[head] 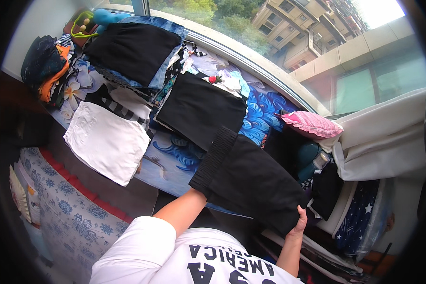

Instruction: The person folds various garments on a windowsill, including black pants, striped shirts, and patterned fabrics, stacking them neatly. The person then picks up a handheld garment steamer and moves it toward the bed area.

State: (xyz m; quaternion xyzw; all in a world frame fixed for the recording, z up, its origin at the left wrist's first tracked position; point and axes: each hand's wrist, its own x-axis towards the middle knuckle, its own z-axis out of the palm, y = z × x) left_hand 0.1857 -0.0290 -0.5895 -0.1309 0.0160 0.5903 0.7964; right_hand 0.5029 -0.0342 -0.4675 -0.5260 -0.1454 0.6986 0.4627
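A folded black garment (pixel 252 177) with a ribbed elastic waistband (pixel 214 159) spans the space in front of me. My right hand (pixel 299 223) grips its lower right edge, thumb on top. My left forearm (pixel 183 211) runs beneath the waistband end, and the cloth hides that hand. Just beyond, a folded black garment (pixel 202 106) tops a pile on the blue patterned surface (pixel 167 174). To the left, folded white shorts or trousers (pixel 106 138) lie over a black-and-white striped garment (pixel 122 108), overhanging the front edge.
Another pile, topped by a black garment (pixel 135 49) over denim, stands at the back left. Rolled dark clothes (pixel 44 58) and an orange garment (pixel 58 81) sit at the far left. A pink cushion (pixel 310 124) and a white curtain (pixel 380 138) are by the window.
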